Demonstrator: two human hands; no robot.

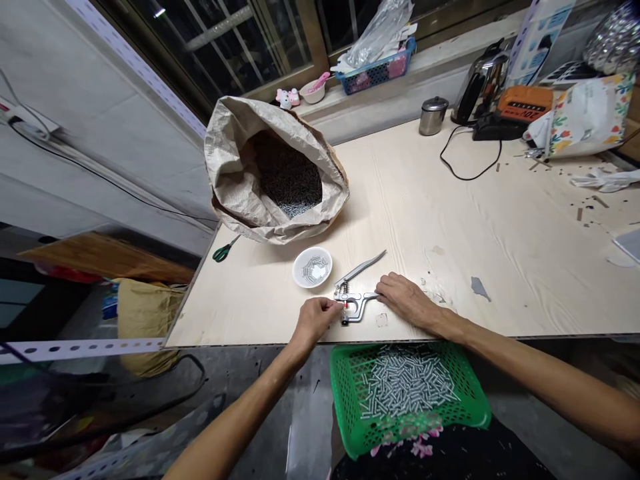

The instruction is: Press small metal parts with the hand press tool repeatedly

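Silver snap-fastener pliers point(356, 303) lie on the wooden table near its front edge, with the upper lever raised and a spring at the head. My right hand point(406, 300) has its fingers closed on the end of the lower handle. At the jaws, by a small red part, my left hand point(316, 320) is closed in a pinch; anything between its fingertips is too small to make out. Just behind the pliers stands a white bowl point(296, 272) containing small silvery cylindrical pieces.
A large paper sack point(235, 180) of small dark and silvery pieces stands open behind the bowl. Green scissors point(223, 253) lie at the left edge. Below the table front, a green basket point(345, 407) holds many silvery pieces. A kettle point(483, 80) and canister point(433, 117) stand back right.
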